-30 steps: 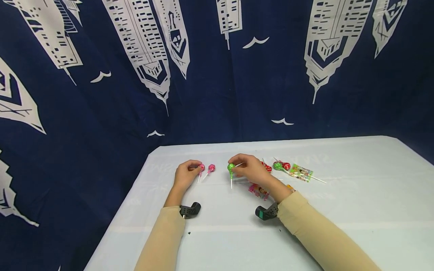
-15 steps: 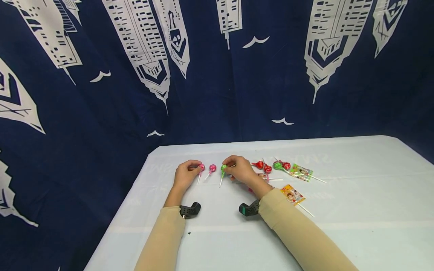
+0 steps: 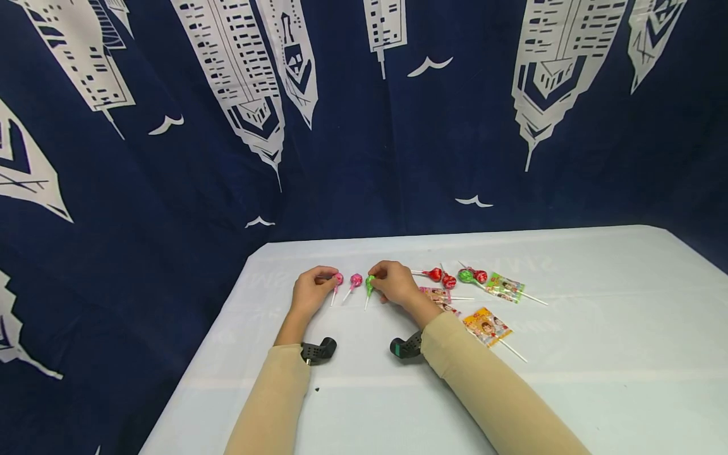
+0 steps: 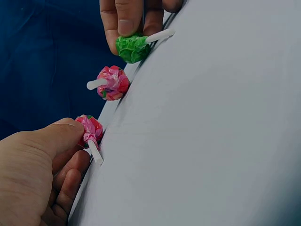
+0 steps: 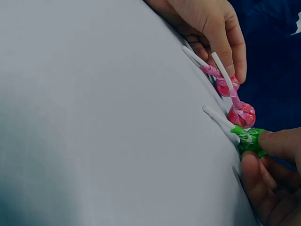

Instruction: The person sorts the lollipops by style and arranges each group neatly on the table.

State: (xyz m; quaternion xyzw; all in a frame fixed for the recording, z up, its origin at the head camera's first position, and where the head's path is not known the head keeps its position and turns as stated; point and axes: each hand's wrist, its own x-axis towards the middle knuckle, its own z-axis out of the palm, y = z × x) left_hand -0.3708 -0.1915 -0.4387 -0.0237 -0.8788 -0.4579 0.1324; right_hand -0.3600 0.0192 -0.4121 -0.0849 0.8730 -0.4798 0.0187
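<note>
Right hand (image 3: 395,283) pinches the green lollipop (image 3: 370,282) head against the table (image 3: 569,392). Left hand (image 3: 309,292), fingers curled, pinches a pink lollipop (image 3: 338,279); a second pink lollipop (image 3: 356,280) lies between.

Two pink lollipops (image 3: 339,279), two green lollipops (image 3: 370,281), three red lollipops (image 3: 435,274), four flat printed-wrapper lollipops (image 3: 486,327).

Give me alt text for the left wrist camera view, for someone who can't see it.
The left hand pinches a pink-wrapped lollipop on a white table. Beyond it lies a second pink lollipop, then a green lollipop held by the fingers of the right hand.
</note>
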